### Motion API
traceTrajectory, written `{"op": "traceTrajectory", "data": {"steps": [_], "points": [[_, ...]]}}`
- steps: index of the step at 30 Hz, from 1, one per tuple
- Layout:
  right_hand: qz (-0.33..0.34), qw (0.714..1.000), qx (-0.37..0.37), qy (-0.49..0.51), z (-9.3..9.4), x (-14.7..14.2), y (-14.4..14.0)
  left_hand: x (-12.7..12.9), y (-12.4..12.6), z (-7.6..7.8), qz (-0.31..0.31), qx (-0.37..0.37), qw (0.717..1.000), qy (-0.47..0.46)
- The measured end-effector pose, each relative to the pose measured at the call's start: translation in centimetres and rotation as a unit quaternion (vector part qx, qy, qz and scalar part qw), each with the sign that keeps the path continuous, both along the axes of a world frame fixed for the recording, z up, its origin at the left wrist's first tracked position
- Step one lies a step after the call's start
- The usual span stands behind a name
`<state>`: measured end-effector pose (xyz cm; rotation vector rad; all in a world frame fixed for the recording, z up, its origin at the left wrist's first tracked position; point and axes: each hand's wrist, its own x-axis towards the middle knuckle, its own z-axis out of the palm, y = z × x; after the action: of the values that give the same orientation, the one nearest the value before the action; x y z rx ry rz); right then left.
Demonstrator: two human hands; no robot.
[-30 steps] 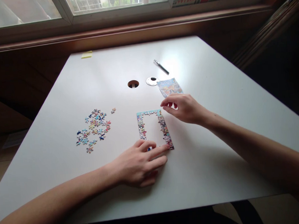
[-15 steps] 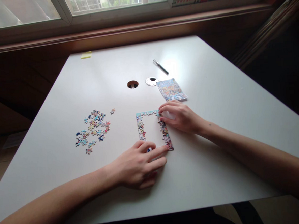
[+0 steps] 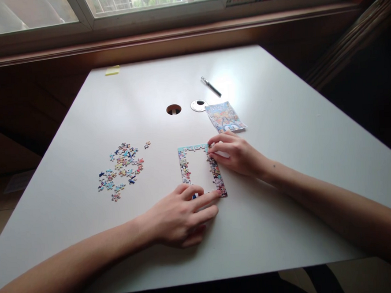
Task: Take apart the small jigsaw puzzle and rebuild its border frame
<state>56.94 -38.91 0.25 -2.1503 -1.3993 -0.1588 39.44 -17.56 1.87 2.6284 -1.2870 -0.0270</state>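
A rectangular border of joined jigsaw pieces (image 3: 214, 168) lies on the white table, with bare tabletop inside it. My left hand (image 3: 186, 215) rests over its near edge, fingers spread, the index fingertip touching the near right corner. That hand covers most of the near side. At the far right corner, the fingertips of my right hand (image 3: 234, 154) touch the border, with the fingers apart and curved. Just beyond my right hand lies a picture sheet (image 3: 226, 116) with colourful cartoon print. Loose jigsaw pieces (image 3: 125, 162) are spread in a pile left of the border.
A single puzzle piece (image 3: 147, 144) lies apart from the pile. Farther back are a round cable hole (image 3: 174, 109), its metal cover (image 3: 198, 105) and a pen (image 3: 211, 86). A yellow sticky note (image 3: 112, 70) is at the far left of the table (image 3: 286, 229).
My right hand's fingers have shifted slightly at the far right corner of the border. My left hand stays in place, and the view has tilted very slightly.
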Motion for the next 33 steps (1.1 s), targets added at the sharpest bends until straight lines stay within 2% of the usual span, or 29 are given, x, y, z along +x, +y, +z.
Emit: {"op": "traceTrajectory", "data": {"steps": [4,9,14,16,22,25,27,29,31,33], "points": [[-0.001,1.0,-0.02,-0.011,0.0,-0.4,0.0,0.0,0.0,0.0,-0.002,0.004,1.0,0.0],[-0.018,0.999,0.015,0.025,-0.2,-0.7,-0.2,0.0,-0.1,-0.1,-0.004,0.008,1.0,0.0],[0.002,0.998,-0.063,-0.013,-0.3,-0.8,-0.7,0.0,-0.1,-0.1,-0.007,0.012,1.0,-0.003],[-0.003,0.997,-0.069,-0.019,-0.3,-0.9,-0.8,0.0,0.0,-0.1,-0.007,0.013,1.0,-0.009],[-0.005,0.998,-0.064,-0.024,-0.4,-1.0,-0.6,-0.4,-0.1,-0.6,-0.006,-0.017,0.999,-0.046],[-0.011,0.999,-0.042,-0.023,-0.3,-1.1,-0.6,-0.6,0.1,-0.9,-0.001,-0.061,0.996,-0.063],[-0.01,0.999,-0.038,-0.016,0.1,-1.3,-0.8,-0.4,0.5,-1.0,0.042,-0.105,0.991,-0.074],[0.009,0.998,-0.065,-0.013,0.4,-1.7,-1.0,0.5,1.4,-0.9,0.128,-0.12,0.981,-0.078],[0.035,0.993,-0.112,-0.017,0.6,-2.0,-1.4,1.7,2.3,-0.9,0.206,-0.083,0.972,-0.075],[0.053,0.987,-0.153,-0.019,0.4,-2.4,-1.7,2.8,3.1,-1.0,0.216,-0.04,0.974,-0.056]]}}
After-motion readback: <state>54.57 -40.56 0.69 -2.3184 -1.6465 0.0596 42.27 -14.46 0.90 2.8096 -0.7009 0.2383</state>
